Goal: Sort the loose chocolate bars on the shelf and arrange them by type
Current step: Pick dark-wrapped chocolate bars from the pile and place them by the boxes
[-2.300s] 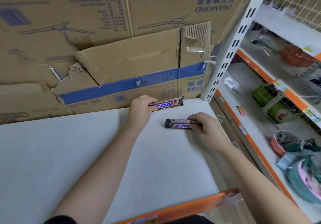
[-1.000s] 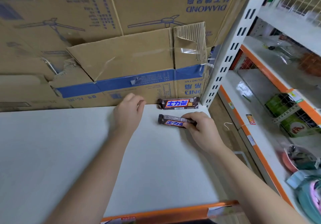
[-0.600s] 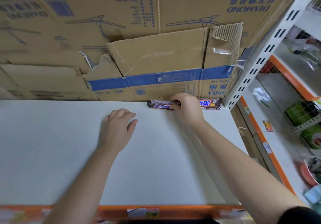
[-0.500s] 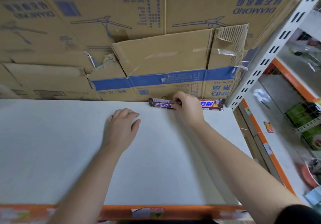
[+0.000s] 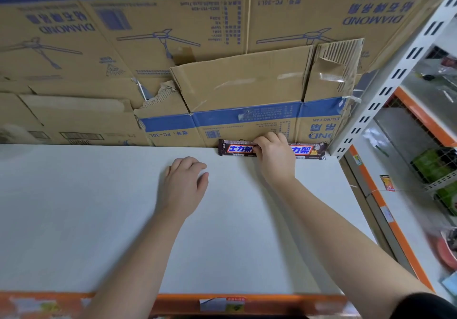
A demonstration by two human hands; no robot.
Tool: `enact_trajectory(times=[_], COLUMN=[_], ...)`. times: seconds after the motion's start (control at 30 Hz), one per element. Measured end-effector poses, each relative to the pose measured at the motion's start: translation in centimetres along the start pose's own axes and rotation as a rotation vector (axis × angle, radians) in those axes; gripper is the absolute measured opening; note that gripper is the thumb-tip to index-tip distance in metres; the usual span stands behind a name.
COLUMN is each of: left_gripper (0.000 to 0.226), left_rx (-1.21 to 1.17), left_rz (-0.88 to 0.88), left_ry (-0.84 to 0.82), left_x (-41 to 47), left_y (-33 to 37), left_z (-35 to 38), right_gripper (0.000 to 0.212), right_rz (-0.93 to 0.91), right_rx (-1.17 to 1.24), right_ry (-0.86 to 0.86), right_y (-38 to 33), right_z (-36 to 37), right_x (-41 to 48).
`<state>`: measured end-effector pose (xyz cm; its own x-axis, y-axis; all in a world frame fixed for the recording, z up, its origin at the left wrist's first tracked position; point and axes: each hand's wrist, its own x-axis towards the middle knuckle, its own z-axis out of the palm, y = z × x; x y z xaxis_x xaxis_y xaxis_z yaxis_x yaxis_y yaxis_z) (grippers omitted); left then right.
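Observation:
Two brown chocolate bars with blue lettering lie end to end along the back of the white shelf (image 5: 99,219), against the cardboard boxes. My right hand (image 5: 274,156) grips the right end of the left bar (image 5: 237,148) and covers the gap between the bars. The right bar (image 5: 309,151) lies in the back right corner, its left end hidden under that hand. My left hand (image 5: 184,187) rests flat on the shelf, fingers relaxed, holding nothing, a little in front and to the left of the bars.
Stacked ceiling-fan cardboard boxes (image 5: 222,83) wall off the back of the shelf. A white slotted upright post (image 5: 385,91) bounds the right corner. An orange price rail (image 5: 247,304) runs along the front edge. A neighbouring shelf unit (image 5: 420,195) with goods stands to the right.
My right hand carried its bar from the middle of the shelf to the back, setting it in line left of the other bar. My left hand let go of its bar and drew back.

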<state>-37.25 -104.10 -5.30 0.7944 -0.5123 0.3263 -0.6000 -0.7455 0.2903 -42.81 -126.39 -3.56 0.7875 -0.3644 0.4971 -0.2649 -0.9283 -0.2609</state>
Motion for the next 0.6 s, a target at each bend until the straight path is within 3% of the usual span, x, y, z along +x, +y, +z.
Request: enact_trajectory(times=[0.6], left_gripper=[0.023], left_rx=[-0.031], left_rz=[-0.01], left_ry=[-0.002], left_x=[-0.45], left_y=[0.06], left_z=[-0.2], right_gripper=[0.03], right_rz=[-0.047], right_rx=[-0.028], right_ry=[-0.11], right_y=[-0.2], right_z=[-0.45], right_x=[0.38])
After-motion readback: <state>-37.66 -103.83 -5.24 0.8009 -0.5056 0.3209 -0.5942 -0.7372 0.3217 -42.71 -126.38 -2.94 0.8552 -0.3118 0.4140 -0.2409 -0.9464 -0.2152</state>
